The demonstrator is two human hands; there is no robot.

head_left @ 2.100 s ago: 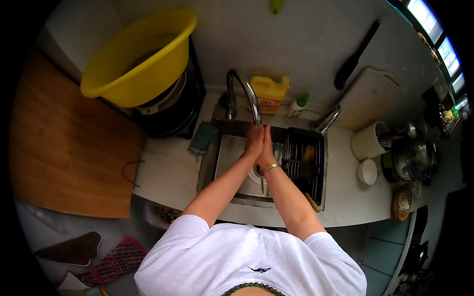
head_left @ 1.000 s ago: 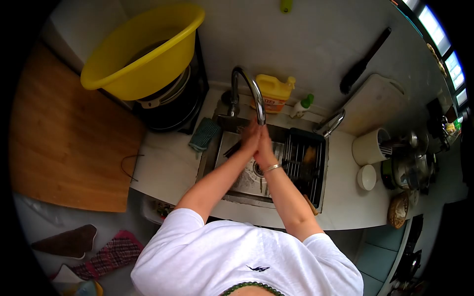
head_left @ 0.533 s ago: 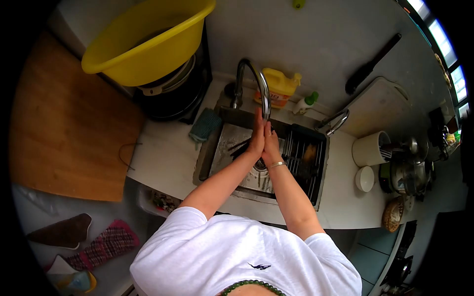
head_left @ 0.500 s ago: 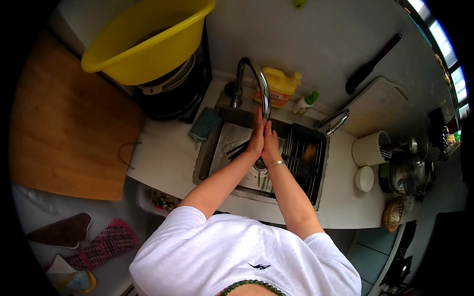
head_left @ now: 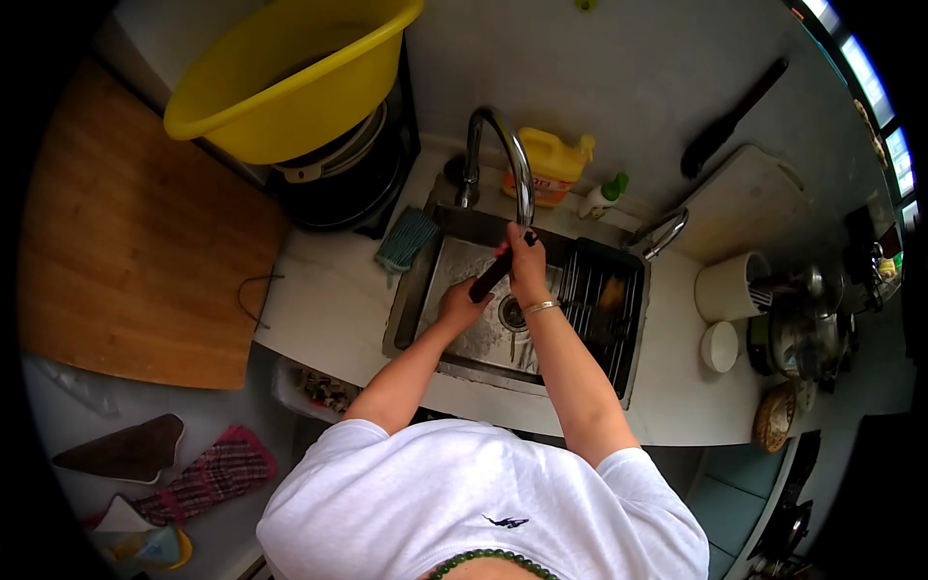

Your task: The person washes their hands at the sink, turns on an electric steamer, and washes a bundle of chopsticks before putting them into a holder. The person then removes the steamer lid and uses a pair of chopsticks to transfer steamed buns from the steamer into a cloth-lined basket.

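Over the sink [head_left: 411, 307], my right hand [head_left: 527, 266] is closed round the upper end of a dark brown bundle of sticks [head_left: 493, 275] that looks like chopsticks. It slants down to the left, where my left hand [head_left: 464, 306] grips its lower end. Single sticks are hard to make out. The curved chrome faucet [head_left: 523, 179] ends just above my right hand. Below the hands lies the round drain [head_left: 513, 312] in the wet sink bottom.
A dark drying rack [head_left: 604, 304] fills the sink's right side. Behind stand a yellow detergent jug [head_left: 547, 159] and a green-capped bottle [head_left: 603, 195]. A teal cloth [head_left: 407, 241] lies left, near a large yellow basin [head_left: 290, 101]. A white bowl [head_left: 718, 346] sits right.
My palms were pressed together below the faucet with dark sticks poking out between them. Now the hands are apart, the left lower and further left, both gripping the bundle.
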